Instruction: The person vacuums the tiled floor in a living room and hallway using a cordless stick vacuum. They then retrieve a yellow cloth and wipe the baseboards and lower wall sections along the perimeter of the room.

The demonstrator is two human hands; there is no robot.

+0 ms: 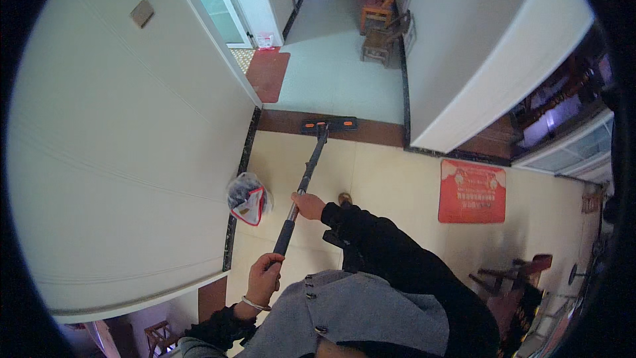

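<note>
Both hands grip a flat mop by its pole (311, 166). My left hand (265, 278), with a bangle at the wrist, is wrapped around the dark grip (283, 238) near the pole's upper end. Further down, my right hand (309, 206) closes around the metal section of the pole. The mop's flat rectangular head (329, 125), dark with orange tabs, rests across the brown threshold strip (382, 133) of a doorway. Whatever lies under the head is hidden.
A lined trash bin (248, 199) stands against the left wall. On the tiled floor to the right lies a red printed mat (472, 191). Past the threshold are a brown-red mat (269, 75) and wooden chairs (381, 42) along the wall. A dark wooden stool (516, 273) is at lower right.
</note>
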